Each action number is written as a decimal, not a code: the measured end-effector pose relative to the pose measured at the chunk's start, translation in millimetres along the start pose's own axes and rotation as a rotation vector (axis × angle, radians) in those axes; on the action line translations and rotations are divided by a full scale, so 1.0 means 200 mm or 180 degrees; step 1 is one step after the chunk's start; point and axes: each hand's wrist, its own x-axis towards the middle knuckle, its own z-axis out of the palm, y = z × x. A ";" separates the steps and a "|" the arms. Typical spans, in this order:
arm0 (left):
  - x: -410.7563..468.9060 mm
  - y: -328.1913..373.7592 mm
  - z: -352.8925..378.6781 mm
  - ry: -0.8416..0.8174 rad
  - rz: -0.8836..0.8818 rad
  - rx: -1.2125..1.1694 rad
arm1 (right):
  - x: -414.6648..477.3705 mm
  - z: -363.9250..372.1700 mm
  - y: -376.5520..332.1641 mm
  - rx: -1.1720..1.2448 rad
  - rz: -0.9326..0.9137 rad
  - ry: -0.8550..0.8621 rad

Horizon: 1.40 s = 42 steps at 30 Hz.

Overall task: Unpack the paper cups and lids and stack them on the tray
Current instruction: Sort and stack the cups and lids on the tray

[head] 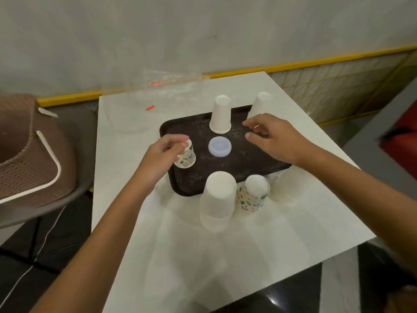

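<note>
A dark tray [243, 154] lies on the white table [203, 245]. On its left part stands an upside-down patterned cup [188, 158], and my left hand [165, 154] grips its top. A stack of translucent lids [219, 146] sits at the tray's middle. An upside-down white cup [220, 115] stands at the tray's back, another white cup [259, 105] at the back right corner. My right hand [273, 137] hovers over the tray's right side, fingers loosely curled, holding nothing. In front of the tray stand a large white cup stack [217, 199], a patterned cup [253, 193] and a blurred white cup [287, 188].
An empty clear plastic bag [162, 86] lies at the table's back left. A brown woven basket [31, 152] sits on a grey chair to the left. A wall with a yellow strip runs behind the table.
</note>
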 end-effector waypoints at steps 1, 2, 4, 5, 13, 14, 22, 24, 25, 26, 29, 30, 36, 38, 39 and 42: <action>-0.03 -0.02 0.02 0.0056 -0.0043 -0.0059 | -0.04 0.00 0.01 0.0087 0.0022 -0.0025; -0.06 -0.03 0.04 0.0115 -0.0077 -0.0092 | -0.08 0.00 0.03 0.0173 0.0036 -0.0053; -0.12 -0.05 0.07 0.0232 -0.0104 -0.0093 | -0.14 0.01 0.07 0.0318 0.0073 -0.0152; -0.15 -0.05 0.07 0.0302 -0.0107 -0.0073 | -0.16 0.02 0.09 0.0392 0.0097 -0.0215; -0.44 -0.19 0.12 0.1247 -0.0402 -0.0076 | -0.25 0.18 0.28 0.0809 0.0071 -0.0676; -0.48 -0.21 0.14 0.1354 -0.0466 -0.0106 | -0.25 0.20 0.30 0.0843 0.0072 -0.0720; -0.75 -0.35 0.39 0.1534 -0.0949 -0.0139 | -0.24 0.37 0.42 0.1136 0.0075 -0.0914; -0.77 -0.36 0.43 0.1479 -0.0986 -0.0042 | -0.24 0.39 0.44 0.1167 0.0106 -0.0947; -0.78 -0.36 0.45 0.1482 -0.0988 -0.0015 | -0.24 0.39 0.45 0.1167 0.0096 -0.0927; -0.78 -0.35 0.46 0.1506 -0.0974 0.0000 | -0.24 0.39 0.45 0.1159 0.0076 -0.0897; -0.76 -0.32 0.48 0.1547 -0.0860 0.0124 | -0.24 0.36 0.45 0.1089 -0.0069 -0.0772; -0.75 -0.30 0.48 0.1527 -0.0812 0.0167 | -0.24 0.34 0.43 0.1019 -0.0159 -0.0722; -0.61 -0.16 0.49 0.1128 -0.0339 0.0382 | -0.22 0.27 0.30 0.0293 -0.1071 -0.0632; -0.57 -0.14 0.48 0.0989 -0.0243 0.0435 | -0.21 0.28 0.25 0.0187 -0.1258 -0.0815; -0.55 -0.13 0.48 0.0941 -0.0216 0.0449 | -0.21 0.28 0.23 0.0178 -0.1301 -0.0886; -0.53 -0.11 0.47 0.0874 -0.0215 0.0422 | -0.21 0.30 0.18 0.0210 -0.1232 -0.1088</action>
